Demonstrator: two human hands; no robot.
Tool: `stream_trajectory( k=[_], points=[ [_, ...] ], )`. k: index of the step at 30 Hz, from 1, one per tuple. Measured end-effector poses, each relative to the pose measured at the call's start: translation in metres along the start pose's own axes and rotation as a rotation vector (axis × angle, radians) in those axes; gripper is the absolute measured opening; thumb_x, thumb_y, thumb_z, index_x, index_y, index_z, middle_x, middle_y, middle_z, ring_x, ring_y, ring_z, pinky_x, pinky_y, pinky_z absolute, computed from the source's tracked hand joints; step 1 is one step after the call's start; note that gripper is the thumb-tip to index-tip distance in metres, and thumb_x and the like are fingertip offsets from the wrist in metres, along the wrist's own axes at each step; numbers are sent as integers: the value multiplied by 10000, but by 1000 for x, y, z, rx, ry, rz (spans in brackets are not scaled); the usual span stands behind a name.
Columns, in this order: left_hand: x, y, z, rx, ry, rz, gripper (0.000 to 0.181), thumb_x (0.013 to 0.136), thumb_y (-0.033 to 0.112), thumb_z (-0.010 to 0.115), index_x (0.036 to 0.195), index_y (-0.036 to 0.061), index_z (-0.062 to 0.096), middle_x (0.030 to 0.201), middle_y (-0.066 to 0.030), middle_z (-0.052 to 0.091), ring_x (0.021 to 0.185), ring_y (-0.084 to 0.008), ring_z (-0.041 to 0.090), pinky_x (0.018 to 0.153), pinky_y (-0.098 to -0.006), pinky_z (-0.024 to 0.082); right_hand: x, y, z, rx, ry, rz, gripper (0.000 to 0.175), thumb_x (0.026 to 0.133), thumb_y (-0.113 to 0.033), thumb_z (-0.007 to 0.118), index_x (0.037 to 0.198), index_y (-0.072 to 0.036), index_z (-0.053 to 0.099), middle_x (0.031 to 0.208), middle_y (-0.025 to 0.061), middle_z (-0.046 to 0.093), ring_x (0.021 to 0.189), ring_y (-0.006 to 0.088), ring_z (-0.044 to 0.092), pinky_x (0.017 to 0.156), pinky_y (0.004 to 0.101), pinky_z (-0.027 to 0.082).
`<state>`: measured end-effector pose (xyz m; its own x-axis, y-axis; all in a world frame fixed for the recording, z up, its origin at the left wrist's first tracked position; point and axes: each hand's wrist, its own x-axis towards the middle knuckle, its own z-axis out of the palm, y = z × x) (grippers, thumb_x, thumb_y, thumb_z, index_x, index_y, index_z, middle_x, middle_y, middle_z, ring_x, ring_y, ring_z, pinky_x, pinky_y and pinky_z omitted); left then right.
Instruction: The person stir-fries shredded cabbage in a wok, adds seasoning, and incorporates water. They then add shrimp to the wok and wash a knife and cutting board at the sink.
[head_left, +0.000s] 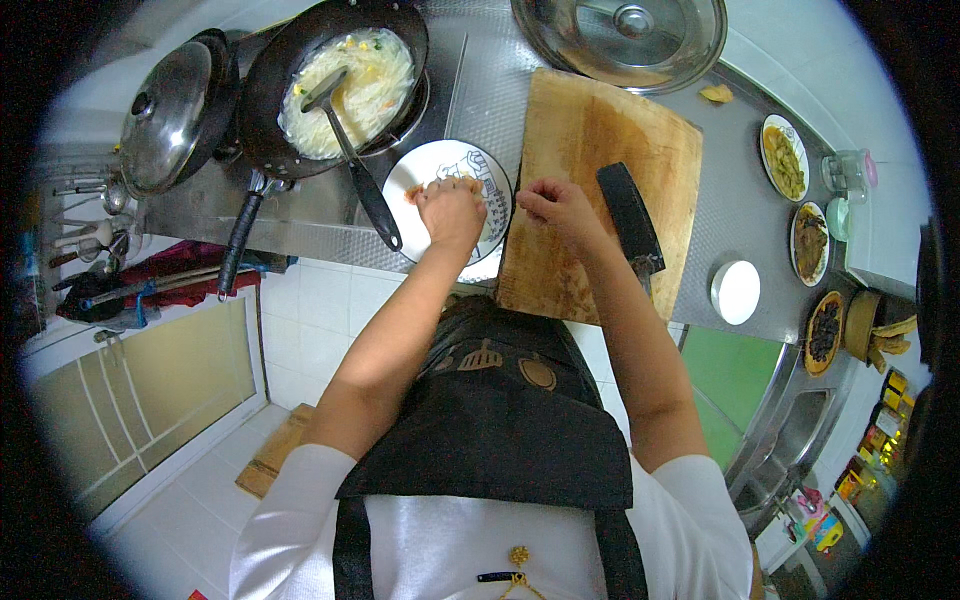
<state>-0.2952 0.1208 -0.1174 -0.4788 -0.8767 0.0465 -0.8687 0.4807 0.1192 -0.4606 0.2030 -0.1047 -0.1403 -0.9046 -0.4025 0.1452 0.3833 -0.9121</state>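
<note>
My left hand (452, 211) reaches down onto a white plate (405, 161) with black printed patterns. Its fingers curl over some orange-brown food (413, 193), and the hand itself hides most of what lies under them. Over the left part of a wooden cutting board (570, 135), my right hand (559, 206) is loosely curled, with nothing visible in it. A dark-bladed cleaver (630, 214) lies on the board just right of that hand, its handle partly behind my right forearm.
A wok (259, 112) holds pale noodle-like food (375, 97), with a black-handled spatula (364, 180) leaning out past the plate. Lidded pot (172, 112) at left; large metal lid (555, 37) behind the board. Right: white bowl (735, 292), food dishes (785, 161), sink (795, 435).
</note>
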Motion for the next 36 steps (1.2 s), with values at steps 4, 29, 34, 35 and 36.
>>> stream_trajectory(
  k=[4,29,34,35,36],
  points=[
    [-7,-7,-14,-187,25,-8,270,679,223,674,911,87,653,959,-79,620,959,-273,531,863,-404,388,14,5,7,-112,26,-20,147,836,-180,667,873,-44,626,726,-22,565,627,54,483,546,205,383],
    [-24,-17,-47,-1409,-395,-192,182,853,95,628,997,-16,636,911,-78,664,844,-128,611,778,-255,471,15,-26,18,-319,-243,-169,128,814,-142,661,860,-37,604,745,-6,580,693,75,526,637,226,439],
    [-21,-17,-36,-1701,-400,-398,185,877,110,600,1010,-17,627,928,-81,665,852,-142,618,778,-254,483,14,-27,18,89,-173,-62,93,833,-138,639,862,-62,595,760,-10,568,694,70,513,632,212,415],
    [-22,-20,-33,-1770,-404,-421,190,879,116,598,1016,-13,626,937,-81,664,852,-144,616,775,-254,484,14,-27,16,167,-134,-32,80,839,-128,628,863,-59,595,766,-8,573,695,77,521,634,215,419],
    [-22,-24,-32,-1838,-409,-442,194,880,121,597,1021,-8,624,945,-81,662,852,-145,615,771,-253,485,15,-28,13,248,-93,-4,68,845,-117,616,865,-55,595,773,-5,578,696,83,528,635,218,424]
  ],
)
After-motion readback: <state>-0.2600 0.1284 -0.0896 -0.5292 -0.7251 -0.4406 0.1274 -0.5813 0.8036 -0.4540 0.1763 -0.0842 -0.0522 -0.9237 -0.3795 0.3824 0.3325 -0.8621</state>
